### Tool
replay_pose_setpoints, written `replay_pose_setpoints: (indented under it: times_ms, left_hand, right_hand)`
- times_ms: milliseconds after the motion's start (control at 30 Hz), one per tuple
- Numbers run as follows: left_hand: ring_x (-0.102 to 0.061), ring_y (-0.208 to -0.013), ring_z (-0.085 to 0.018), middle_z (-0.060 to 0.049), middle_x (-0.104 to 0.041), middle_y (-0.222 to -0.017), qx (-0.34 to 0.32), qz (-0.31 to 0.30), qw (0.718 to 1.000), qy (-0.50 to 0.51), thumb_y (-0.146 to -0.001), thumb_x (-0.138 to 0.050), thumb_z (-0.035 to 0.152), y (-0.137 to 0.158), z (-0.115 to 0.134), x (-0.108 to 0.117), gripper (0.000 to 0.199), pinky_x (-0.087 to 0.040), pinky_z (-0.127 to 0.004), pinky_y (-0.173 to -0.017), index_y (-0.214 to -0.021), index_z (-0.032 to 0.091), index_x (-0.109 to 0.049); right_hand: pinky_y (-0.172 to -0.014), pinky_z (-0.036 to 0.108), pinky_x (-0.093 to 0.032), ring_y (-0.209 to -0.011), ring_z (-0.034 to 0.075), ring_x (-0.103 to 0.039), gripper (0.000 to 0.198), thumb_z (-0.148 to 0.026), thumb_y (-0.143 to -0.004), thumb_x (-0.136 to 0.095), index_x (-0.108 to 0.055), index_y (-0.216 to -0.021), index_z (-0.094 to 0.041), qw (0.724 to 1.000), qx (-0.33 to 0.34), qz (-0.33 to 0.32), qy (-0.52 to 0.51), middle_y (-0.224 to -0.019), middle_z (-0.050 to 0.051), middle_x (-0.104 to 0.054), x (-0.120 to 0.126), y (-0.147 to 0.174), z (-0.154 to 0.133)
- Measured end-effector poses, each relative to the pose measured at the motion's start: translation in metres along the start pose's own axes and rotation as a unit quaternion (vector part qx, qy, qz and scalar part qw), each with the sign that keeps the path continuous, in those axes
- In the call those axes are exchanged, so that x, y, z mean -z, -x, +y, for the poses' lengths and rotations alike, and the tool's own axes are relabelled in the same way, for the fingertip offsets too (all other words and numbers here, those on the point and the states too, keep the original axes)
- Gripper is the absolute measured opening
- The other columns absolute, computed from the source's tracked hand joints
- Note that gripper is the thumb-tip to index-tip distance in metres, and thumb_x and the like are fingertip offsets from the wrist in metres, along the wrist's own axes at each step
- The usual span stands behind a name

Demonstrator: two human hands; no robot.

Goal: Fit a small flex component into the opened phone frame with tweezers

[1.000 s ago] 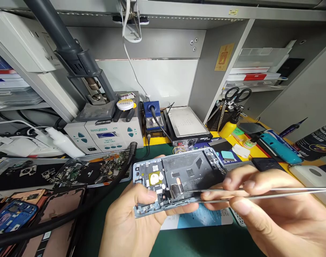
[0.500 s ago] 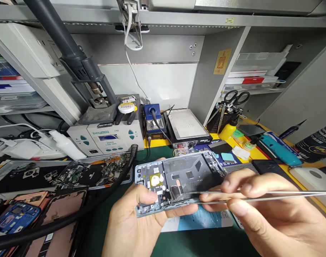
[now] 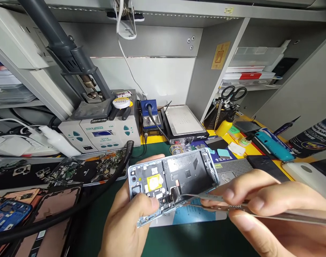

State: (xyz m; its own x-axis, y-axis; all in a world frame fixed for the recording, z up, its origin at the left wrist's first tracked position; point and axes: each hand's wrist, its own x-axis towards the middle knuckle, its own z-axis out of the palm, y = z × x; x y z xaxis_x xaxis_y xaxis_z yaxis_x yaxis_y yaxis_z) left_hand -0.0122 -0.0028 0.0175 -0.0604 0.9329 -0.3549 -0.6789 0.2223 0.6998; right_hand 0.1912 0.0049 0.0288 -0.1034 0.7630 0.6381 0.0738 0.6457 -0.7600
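Note:
My left hand [image 3: 133, 210] grips a phone frame [image 3: 188, 174] by its left end, thumb on the inner face and fingers behind. The frame is tilted toward me, its dark inside bare. A yellow-edged square patch [image 3: 154, 182] shows near the left end, and a small dark flex cable [image 3: 175, 193] stands up near the lower edge. My right hand [image 3: 270, 210] holds metal tweezers [image 3: 232, 205] between thumb and fingers. Their tips are slightly apart, close by the flex cable; whether they touch it I cannot tell.
A black hose [image 3: 98, 203] curves across the left side, past phone parts and circuit boards [image 3: 93, 171]. Behind stand a hot-air station [image 3: 104, 132], a soldering iron stand [image 3: 151, 116] and a flat heating plate [image 3: 186, 121]. Scissors [image 3: 234, 93] and a yellow bottle [image 3: 224, 125] are at right.
The phone frame has tipped more toward me and shifted slightly left. The tweezers have turned, showing their broad side, with the tips at the flex cable. The camera view has shifted a little.

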Motion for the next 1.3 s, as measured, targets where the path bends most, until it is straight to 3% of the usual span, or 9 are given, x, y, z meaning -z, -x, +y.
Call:
replay_pose_setpoints:
  times_ms: [100,267,433,733,867,1100,1300]
  left_hand:
    - [-0.067,-0.117,-0.038,-0.010,-0.079,-0.114,-0.009,0.014,1.000,-0.005,-0.070,-0.072,0.016,-0.001,-0.001,-0.003,0.074,-0.059,-0.045,-0.090,-0.142,0.024,-0.061]
    - [-0.065,-0.122,-0.037,-0.007,-0.079,-0.115,0.012,0.021,1.000,-0.002,-0.067,-0.074,0.016,-0.001,0.000,-0.003,0.083,-0.060,-0.043,-0.088,-0.147,0.032,-0.056]
    - [-0.064,-0.124,-0.038,-0.009,-0.079,-0.113,0.018,0.012,1.000,-0.004,-0.069,-0.071,0.016,-0.001,0.001,-0.005,0.079,-0.059,-0.044,-0.090,-0.146,0.028,-0.058]
    - [-0.068,-0.115,-0.037,-0.008,-0.078,-0.114,0.041,-0.040,0.997,0.051,-0.073,-0.064,0.013,-0.004,0.004,0.000,0.073,-0.057,-0.051,-0.095,-0.145,0.027,-0.058]
    - [-0.070,-0.110,-0.039,-0.010,-0.077,-0.116,0.056,-0.062,0.995,0.062,-0.076,-0.060,0.012,-0.002,0.006,0.000,0.070,-0.058,-0.055,-0.091,-0.145,0.025,-0.058]
    - [-0.070,-0.110,-0.042,-0.013,-0.076,-0.117,0.060,-0.057,0.994,0.070,-0.077,-0.058,0.010,-0.006,0.004,-0.004,0.068,-0.059,-0.058,-0.087,-0.144,0.020,-0.056]
    - [-0.072,-0.103,-0.042,-0.020,-0.076,-0.118,0.069,-0.093,0.992,0.059,-0.079,-0.053,0.013,-0.006,0.004,-0.005,0.060,-0.060,-0.060,-0.083,-0.139,0.011,-0.060]
  right_hand:
    - [-0.068,0.028,-0.071,-0.079,0.020,-0.077,0.039,0.006,-0.075,-0.071,-0.067,-0.101,-0.023,0.999,0.000,-0.031,0.014,-0.088,0.002,-0.072,0.005,0.001,0.001]
    - [-0.070,0.027,-0.070,-0.081,0.019,-0.076,0.039,0.008,-0.075,-0.070,-0.066,-0.101,-0.021,0.998,0.011,-0.053,0.035,-0.088,0.001,-0.072,0.004,-0.001,0.000]
    - [-0.070,0.029,-0.071,-0.083,0.021,-0.077,0.041,0.010,-0.075,-0.069,-0.066,-0.103,-0.021,0.998,0.013,-0.051,0.023,-0.091,0.002,-0.072,0.004,0.001,-0.003]
    - [-0.065,0.035,-0.074,-0.069,0.022,-0.080,0.025,0.001,-0.087,-0.067,-0.068,-0.098,-0.021,0.995,-0.045,0.043,-0.079,-0.089,0.001,-0.066,-0.012,0.000,0.001]
    - [-0.068,0.036,-0.073,-0.070,0.023,-0.082,0.021,-0.001,-0.089,-0.067,-0.067,-0.096,-0.020,0.990,-0.069,0.051,-0.110,-0.090,0.001,-0.065,-0.015,0.003,0.001]
    - [-0.070,0.036,-0.074,-0.073,0.024,-0.082,0.026,0.003,-0.087,-0.065,-0.067,-0.099,-0.020,0.990,-0.063,0.055,-0.113,-0.092,0.002,-0.065,-0.014,0.005,0.001]
    - [-0.067,0.035,-0.074,-0.074,0.023,-0.080,0.026,0.003,-0.085,-0.066,-0.068,-0.096,-0.020,0.990,-0.053,0.078,-0.107,-0.090,0.002,-0.066,-0.014,0.005,0.003]
